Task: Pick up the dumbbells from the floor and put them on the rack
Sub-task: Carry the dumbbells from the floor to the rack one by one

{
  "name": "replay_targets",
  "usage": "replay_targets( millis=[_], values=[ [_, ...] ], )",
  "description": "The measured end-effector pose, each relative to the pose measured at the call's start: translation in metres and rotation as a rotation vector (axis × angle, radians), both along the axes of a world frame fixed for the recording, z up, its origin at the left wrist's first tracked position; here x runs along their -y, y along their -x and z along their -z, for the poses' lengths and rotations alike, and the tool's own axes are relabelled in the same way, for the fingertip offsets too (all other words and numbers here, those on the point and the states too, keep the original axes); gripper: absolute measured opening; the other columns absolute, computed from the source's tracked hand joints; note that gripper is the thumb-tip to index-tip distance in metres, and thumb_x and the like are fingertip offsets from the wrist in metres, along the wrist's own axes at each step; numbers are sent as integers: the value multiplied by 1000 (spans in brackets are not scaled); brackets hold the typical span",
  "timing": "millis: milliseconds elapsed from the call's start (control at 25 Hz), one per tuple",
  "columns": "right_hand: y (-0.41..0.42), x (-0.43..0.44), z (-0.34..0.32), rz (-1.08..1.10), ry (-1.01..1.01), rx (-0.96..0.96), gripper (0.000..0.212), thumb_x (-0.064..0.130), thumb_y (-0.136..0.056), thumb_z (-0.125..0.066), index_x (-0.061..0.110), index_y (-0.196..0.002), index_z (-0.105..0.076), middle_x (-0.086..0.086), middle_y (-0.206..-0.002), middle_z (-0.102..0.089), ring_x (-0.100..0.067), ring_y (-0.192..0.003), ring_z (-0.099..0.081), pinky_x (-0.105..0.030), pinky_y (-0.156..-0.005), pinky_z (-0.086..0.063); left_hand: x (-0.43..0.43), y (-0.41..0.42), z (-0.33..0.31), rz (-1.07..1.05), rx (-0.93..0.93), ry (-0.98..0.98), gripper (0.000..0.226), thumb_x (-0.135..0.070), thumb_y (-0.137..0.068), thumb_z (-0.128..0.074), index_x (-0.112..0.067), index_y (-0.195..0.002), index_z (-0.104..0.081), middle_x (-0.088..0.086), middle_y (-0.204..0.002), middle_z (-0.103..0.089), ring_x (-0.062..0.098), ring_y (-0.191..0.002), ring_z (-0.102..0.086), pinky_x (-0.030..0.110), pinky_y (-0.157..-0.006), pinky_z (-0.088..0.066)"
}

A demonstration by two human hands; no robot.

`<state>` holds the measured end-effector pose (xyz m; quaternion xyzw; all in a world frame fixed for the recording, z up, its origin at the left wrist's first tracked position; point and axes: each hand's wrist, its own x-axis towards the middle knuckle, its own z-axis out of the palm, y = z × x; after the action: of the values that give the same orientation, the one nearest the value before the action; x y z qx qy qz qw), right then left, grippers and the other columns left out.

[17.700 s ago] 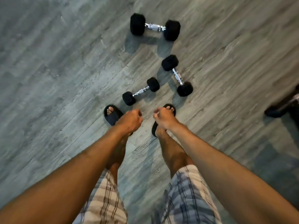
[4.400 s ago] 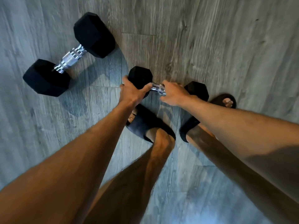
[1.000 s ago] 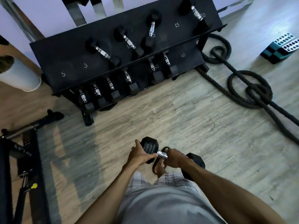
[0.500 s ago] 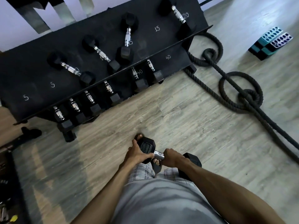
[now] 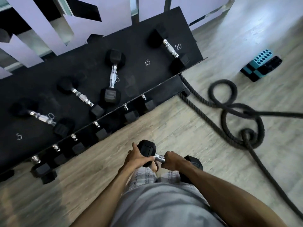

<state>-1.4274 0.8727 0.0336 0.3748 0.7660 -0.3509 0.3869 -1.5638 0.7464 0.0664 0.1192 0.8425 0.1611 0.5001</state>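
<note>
you held one hex dumbbell (image 5: 146,149) in both hands, in front of your waist, above the wood floor (image 5: 180,125).
your left hand (image 5: 136,158) cupped its left rubber head, fingers and thumb curled round it; your right hand (image 5: 173,161) was closed tight around the chrome handle (image 5: 159,158). the black rack (image 5: 139,46) stood just ahead, apart from the dumbbell, with four other dumbbells (image 5: 113,74) on its top shelf. a coiled battle rope (image 5: 270,113) lay to the right.

Black dumbbell (image 5: 148,150); plaid shorts (image 5: 142,176); teal-black block (image 5: 261,65).
</note>
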Motion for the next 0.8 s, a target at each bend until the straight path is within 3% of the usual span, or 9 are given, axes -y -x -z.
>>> replay_targets(
  millis=[160,440,560,800],
  values=[
    [67,-67,-14,-66,-60,-33,36,30,-78,-68,8,-106,-63,-15,-104,-69,-33,-89,-67,-31,-63,-44,-61,60,-14,-54,-40,-40,95,-50,-63,-83,-16,-132,-28,10,-131,-55,31,-120,-54,40,-96,-49],
    [186,-178,-20,-215,-100,-105,39,32,-78,-67,11,-110,-62,-6,-93,-63,-26,-80,-60,-31,-66,-46,-157,164,-27,-109,-133,-34,101,-56,-60,-82,-16,-134,-26,13,-136,-50,33,-122,-53,41,-98,-48],
    [237,-225,-18,-309,-109,-118,23,29,-77,-68,14,-93,-60,-5,-86,-62,-25,-73,-59,-29,-60,-44,-194,198,-26,-199,-127,-30,95,-55,-62,-82,-16,-129,-28,13,-130,-52,32,-115,-57,46,-97,-51],
    [315,-293,-18,-493,-81,-108,35,44,-74,-72,16,-93,-64,-8,-90,-68,-27,-78,-67,-37,-70,-58,-242,241,-26,-416,-83,1,115,-55,-65,-81,-13,-149,-13,17,-144,-43,34,-128,-50,45,-104,-46]
  ],
)
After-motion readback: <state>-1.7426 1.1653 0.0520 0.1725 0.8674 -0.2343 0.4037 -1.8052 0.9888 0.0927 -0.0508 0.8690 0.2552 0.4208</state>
